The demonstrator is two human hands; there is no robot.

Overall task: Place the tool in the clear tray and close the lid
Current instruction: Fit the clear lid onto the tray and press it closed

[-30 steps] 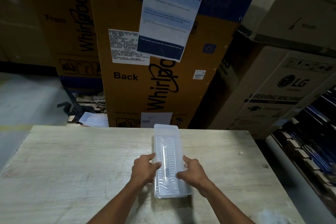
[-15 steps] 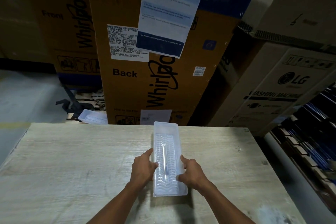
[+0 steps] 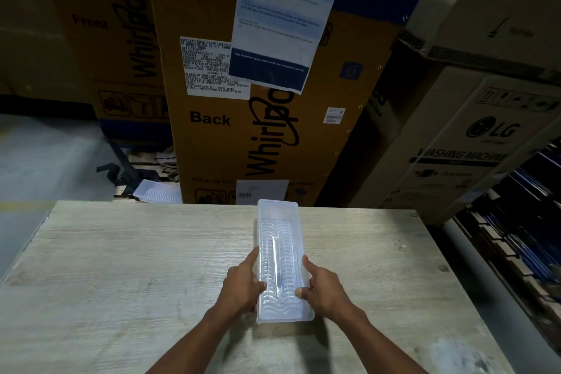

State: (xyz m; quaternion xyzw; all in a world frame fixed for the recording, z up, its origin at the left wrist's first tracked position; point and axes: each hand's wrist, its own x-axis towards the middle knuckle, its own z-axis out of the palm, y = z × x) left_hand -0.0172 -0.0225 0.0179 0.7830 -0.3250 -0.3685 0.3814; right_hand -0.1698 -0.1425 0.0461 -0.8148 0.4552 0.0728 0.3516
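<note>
Two bare forearms come into view from the bottom edge, with no sleeve on either as far as the frame shows. The left hand [image 3: 243, 285] and the right hand [image 3: 323, 288] wear no gloves. No ring, watch or wristband shows on either. The fingernails are short.

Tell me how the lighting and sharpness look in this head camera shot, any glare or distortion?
Head view: dim warehouse light; the clear tray is the brightest thing, with pale sheen on its ribbed lid; soft shadows under the left hand and right hand; wide-angle bending tilts the stacked cartons; the right edge is smeared.
</note>
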